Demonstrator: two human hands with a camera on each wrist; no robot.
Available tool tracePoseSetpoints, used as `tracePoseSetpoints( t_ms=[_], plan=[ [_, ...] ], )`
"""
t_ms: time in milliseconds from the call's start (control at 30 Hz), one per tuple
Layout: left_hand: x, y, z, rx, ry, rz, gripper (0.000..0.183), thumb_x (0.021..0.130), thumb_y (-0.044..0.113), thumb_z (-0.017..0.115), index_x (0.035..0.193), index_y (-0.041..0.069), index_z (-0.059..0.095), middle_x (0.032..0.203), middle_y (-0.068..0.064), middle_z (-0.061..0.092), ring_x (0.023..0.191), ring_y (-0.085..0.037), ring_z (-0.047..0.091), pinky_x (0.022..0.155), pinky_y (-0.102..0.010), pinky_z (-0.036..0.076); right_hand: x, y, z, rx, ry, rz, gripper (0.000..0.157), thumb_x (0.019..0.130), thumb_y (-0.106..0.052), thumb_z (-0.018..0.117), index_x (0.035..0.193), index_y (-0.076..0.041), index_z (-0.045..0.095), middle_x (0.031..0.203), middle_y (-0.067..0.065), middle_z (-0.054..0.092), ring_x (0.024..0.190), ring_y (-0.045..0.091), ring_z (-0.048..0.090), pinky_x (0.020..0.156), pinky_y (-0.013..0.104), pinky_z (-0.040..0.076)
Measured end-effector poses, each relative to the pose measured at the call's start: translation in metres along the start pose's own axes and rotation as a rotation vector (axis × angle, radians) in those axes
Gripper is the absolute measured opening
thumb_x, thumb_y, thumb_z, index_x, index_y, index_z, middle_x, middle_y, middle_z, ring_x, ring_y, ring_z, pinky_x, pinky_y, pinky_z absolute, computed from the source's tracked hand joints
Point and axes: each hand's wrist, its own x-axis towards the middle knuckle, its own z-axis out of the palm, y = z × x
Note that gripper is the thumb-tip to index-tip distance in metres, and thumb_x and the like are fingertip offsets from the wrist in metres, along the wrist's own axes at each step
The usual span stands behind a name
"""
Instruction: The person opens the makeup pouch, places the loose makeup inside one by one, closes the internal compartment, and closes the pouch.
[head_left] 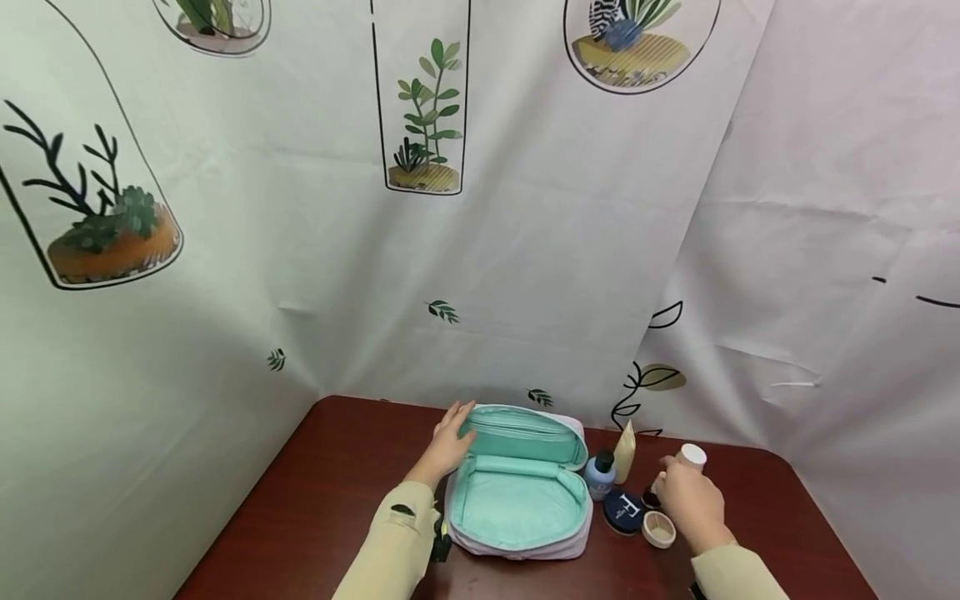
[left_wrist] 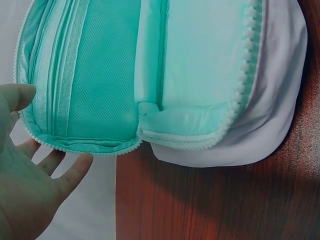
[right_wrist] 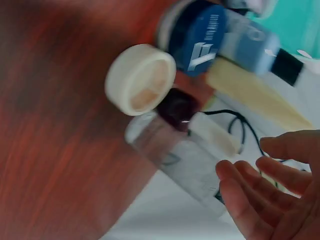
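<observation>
An unzipped cosmetic bag [head_left: 521, 504] with mint lining lies on the table, its lid [left_wrist: 102, 75] raised at the back. My left hand [head_left: 446, 446] touches the lid's left edge, thumb over the inner rim, other fingers spread along the zipper. At the right, my right hand [head_left: 696, 504] hangs over the toiletries with fingers loosely bent. Its fingertips overlap a clear bottle [right_wrist: 172, 155] in the right wrist view. Close by are a white-topped container [head_left: 692, 456], a small dark cap [right_wrist: 177, 107] and a round cream-coloured pot [right_wrist: 141, 80].
Right of the bag stand a blue bottle with a black cap [head_left: 600, 477], a pale yellow tube [head_left: 625, 454] and a dark-blue round case [head_left: 622, 510]. A patterned white cloth [head_left: 525, 250] hangs behind the reddish-brown table [head_left: 300, 508]. A thin black cord [right_wrist: 242, 125] lies beyond the bottles.
</observation>
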Motion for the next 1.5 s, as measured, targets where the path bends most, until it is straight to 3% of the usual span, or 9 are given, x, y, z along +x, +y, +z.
tracePoseSetpoints(
  t_ms=[333,500,600,767,933,1100,1167,1300,1500],
  plan=[
    [-0.001,-0.001,0.0,-0.019,-0.01,-0.013,0.055,0.095,0.011,0.051,0.146,0.015,0.031,0.151,-0.016,0.014,0.133,-0.048,0.009,0.095,-0.063,0.027,0.004,0.005,0.024,-0.021,-0.019,0.013,0.005,0.081,0.002,0.055,0.086,0.003,0.056,0.077,0.021,0.061,0.064,0.041,0.058,0.051,0.05,0.045],
    [0.0,-0.001,0.002,-0.013,-0.008,-0.015,0.056,0.095,0.012,0.051,0.146,0.016,0.031,0.151,-0.016,0.014,0.134,-0.046,0.01,0.094,-0.062,0.029,0.004,0.003,0.024,-0.026,0.031,-0.034,0.007,0.078,0.004,0.059,0.081,-0.001,0.054,0.071,0.014,0.061,0.058,0.034,0.057,0.048,0.047,0.044],
    [0.0,-0.002,0.003,-0.002,-0.005,-0.011,0.055,0.095,0.011,0.051,0.146,0.016,0.031,0.151,-0.017,0.015,0.133,-0.046,0.012,0.093,-0.061,0.031,0.005,-0.004,0.009,-0.051,0.031,-0.059,0.007,0.079,0.0,0.06,0.078,0.0,0.054,0.069,0.016,0.06,0.057,0.034,0.057,0.046,0.047,0.044],
    [0.002,0.003,0.004,0.022,0.029,-0.023,0.05,0.096,0.012,0.049,0.144,0.016,0.035,0.149,-0.016,0.02,0.132,-0.043,0.018,0.091,-0.056,0.036,0.009,-0.031,-0.04,-0.057,-0.036,-0.086,0.015,0.081,-0.01,0.061,0.07,-0.004,0.054,0.067,0.015,0.058,0.058,0.03,0.056,0.047,0.045,0.042],
    [0.005,0.007,0.005,0.073,0.068,-0.024,0.047,0.096,0.011,0.049,0.142,0.016,0.039,0.147,-0.016,0.026,0.129,-0.04,0.027,0.086,-0.05,0.042,0.018,-0.069,-0.062,0.093,-0.045,-0.185,0.019,0.084,-0.019,0.064,0.071,-0.008,0.054,0.062,0.003,0.054,0.056,0.017,0.05,0.051,0.034,0.039],
    [0.008,0.006,0.003,0.098,0.091,-0.015,0.046,0.096,0.008,0.048,0.141,0.017,0.041,0.146,-0.014,0.029,0.128,-0.038,0.03,0.082,-0.047,0.043,0.03,-0.102,-0.033,0.326,0.031,-0.295,0.016,0.084,-0.019,0.068,0.078,-0.01,0.056,0.065,-0.002,0.057,0.056,0.011,0.053,0.052,0.03,0.042],
    [0.008,0.006,0.003,0.093,0.098,-0.007,0.045,0.096,0.006,0.048,0.14,0.016,0.043,0.145,-0.015,0.03,0.128,-0.039,0.03,0.083,-0.048,0.043,0.032,-0.11,-0.015,0.353,0.083,-0.343,0.016,0.083,-0.018,0.069,0.078,-0.012,0.055,0.066,-0.003,0.057,0.057,0.011,0.053,0.052,0.029,0.043],
    [0.006,0.006,0.002,0.091,0.111,0.0,0.043,0.095,0.005,0.048,0.137,0.015,0.047,0.143,-0.015,0.034,0.127,-0.039,0.034,0.082,-0.047,0.043,0.031,-0.116,0.014,0.341,0.202,-0.451,0.018,0.081,-0.016,0.072,0.076,-0.016,0.054,0.066,-0.006,0.056,0.058,0.009,0.054,0.052,0.026,0.043],
    [0.007,0.007,0.001,0.109,0.147,0.014,0.039,0.094,0.003,0.049,0.132,0.014,0.053,0.138,-0.016,0.041,0.115,-0.034,0.05,0.069,-0.038,0.042,0.029,-0.111,0.043,0.186,0.442,-0.679,0.029,0.073,-0.011,0.079,0.072,-0.015,0.05,0.064,-0.005,0.052,0.046,0.003,0.038,0.042,0.02,0.032]
  ],
)
